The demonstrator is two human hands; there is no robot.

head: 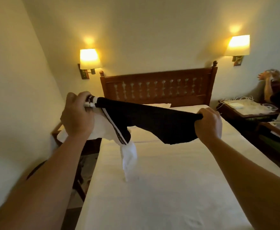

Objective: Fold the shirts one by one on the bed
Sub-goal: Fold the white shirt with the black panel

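A black and white shirt (145,120) with white stripes hangs stretched in the air above the bed (160,188). My left hand (77,113) grips its striped left end, with white cloth bunched under the palm. My right hand (208,122) grips the black right end. A white part of the shirt dangles down from the left side, and its tip reaches the white sheet.
A dark wooden headboard (159,87) stands at the far end, with a lit wall lamp on each side. A nightstand (245,110) with cords is on the right, and another person's arms (268,83) show there. A wooden chair (79,163) stands left of the bed.
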